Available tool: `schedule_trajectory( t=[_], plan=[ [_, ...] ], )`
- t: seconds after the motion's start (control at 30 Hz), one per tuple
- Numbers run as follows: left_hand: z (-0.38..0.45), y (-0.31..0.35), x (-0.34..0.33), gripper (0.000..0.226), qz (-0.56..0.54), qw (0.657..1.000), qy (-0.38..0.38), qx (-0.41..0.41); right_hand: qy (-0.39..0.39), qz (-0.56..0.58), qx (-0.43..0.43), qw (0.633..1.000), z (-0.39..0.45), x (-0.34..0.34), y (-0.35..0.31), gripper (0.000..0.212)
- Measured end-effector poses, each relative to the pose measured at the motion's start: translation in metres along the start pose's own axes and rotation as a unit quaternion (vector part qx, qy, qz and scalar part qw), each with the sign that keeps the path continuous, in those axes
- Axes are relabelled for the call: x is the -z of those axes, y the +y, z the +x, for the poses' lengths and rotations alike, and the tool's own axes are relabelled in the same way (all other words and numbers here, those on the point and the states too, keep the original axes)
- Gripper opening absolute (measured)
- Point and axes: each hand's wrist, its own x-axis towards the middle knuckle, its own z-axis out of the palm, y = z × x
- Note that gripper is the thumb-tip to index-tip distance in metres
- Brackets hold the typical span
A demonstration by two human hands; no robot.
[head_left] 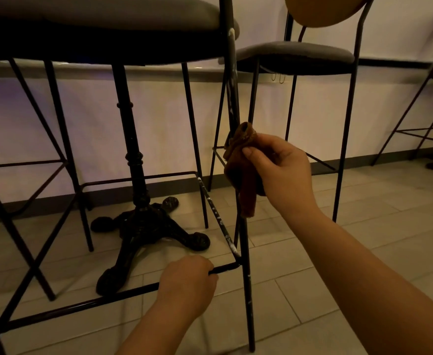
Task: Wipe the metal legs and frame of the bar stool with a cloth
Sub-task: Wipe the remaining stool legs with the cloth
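Step in hand: the wiping of the front right leg (pixel 246 290) of the bar stool (pixel 102 26); the cloth (pixel 243 175) is pressed on the leg about half way up, I judge in the middle of a stroke
Right hand: the right hand (pixel 282 170) grips the bunched brown cloth, thumb on top and fingers curled behind, and holds it against the leg
Left hand: the left hand (pixel 187 280) is closed around the low front footrest bar (pixel 82 303), near its joint with the leg, probably to steady the stool
Leg axis: long and thin, almost upright, from the seat down to the tiled floor (pixel 338 252), a little tilted
Marks: white specks show on the leg and on the side bar (pixel 218 219)
Next move: it seems to need a slide along the leg's length, with the cloth wrapped more around it, then the speckled side bar
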Motion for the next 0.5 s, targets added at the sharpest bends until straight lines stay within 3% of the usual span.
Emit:
schedule_trajectory(
  t=[0.17, 0.33, 0.5],
  plan=[
    [0.008, 0.008, 0.014, 0.036, -0.027, 0.999, 0.021, -0.002, 0.007, -0.008, 0.002, 1.000, 0.005, -0.004, 0.000, 0.023],
    [0.016, 0.021, 0.036, 0.029, -0.131, 0.989, 0.067, -0.013, -0.014, -0.017, 0.001, 1.000, 0.009, -0.001, 0.001, 0.023],
    [0.028, 0.030, 0.043, 0.035, -0.338, 0.936, 0.094, 0.025, -0.026, -0.011, -0.005, 1.000, 0.010, 0.002, -0.003, 0.025]
  ],
)
